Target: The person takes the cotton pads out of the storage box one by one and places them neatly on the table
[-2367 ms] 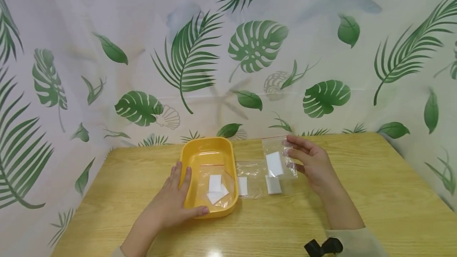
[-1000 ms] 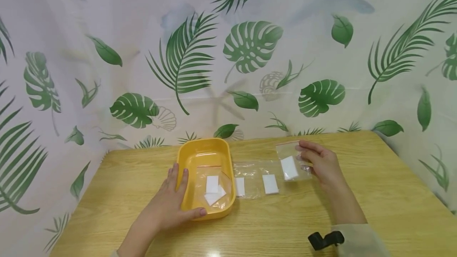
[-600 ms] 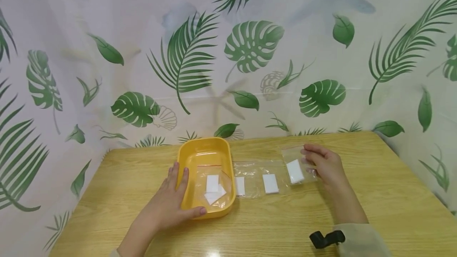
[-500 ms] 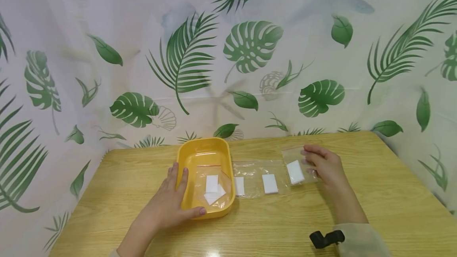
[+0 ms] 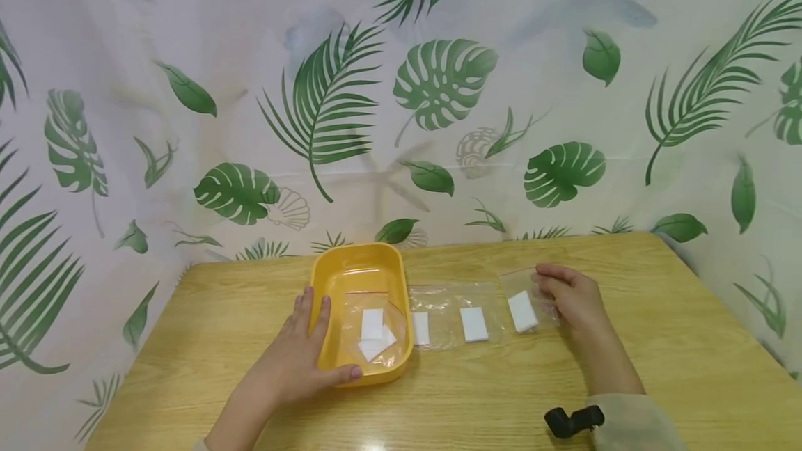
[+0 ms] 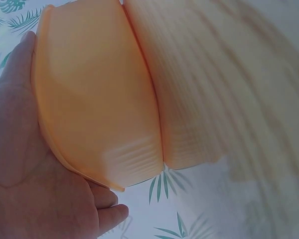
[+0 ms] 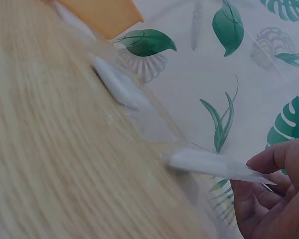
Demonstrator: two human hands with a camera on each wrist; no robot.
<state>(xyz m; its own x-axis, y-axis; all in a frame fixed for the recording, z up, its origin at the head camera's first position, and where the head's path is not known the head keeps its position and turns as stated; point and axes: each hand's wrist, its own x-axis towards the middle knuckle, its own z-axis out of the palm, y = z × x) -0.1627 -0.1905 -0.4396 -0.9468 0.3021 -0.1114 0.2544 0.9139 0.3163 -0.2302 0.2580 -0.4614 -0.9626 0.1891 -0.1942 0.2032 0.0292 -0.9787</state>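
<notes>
My right hand (image 5: 579, 301) pinches the right edge of a clear zip bag (image 5: 522, 310) with a red seal line and a white rectangular piece inside. In the right wrist view this bag (image 7: 199, 163) slants low over the table, its far end close to the wood. My left hand (image 5: 294, 353) lies along the left wall of a yellow tray (image 5: 406, 263), fingers extended at the rim and thumb at the front. The left wrist view shows the palm against the tray's outer side (image 6: 94, 94). Inside the tray lies a clear bag with white pieces (image 5: 372, 322).
Right of the tray, two more clear bags lie flat in a row, one white piece (image 5: 421, 328) partly behind the tray wall, another white piece (image 5: 474, 323) further right. The wooden table (image 5: 464, 402) ends at a leaf-print cloth (image 5: 351, 131) behind.
The held zip bag has moved right and down from above the flat middle bag to the row's right end. My left hand stays at the tray.
</notes>
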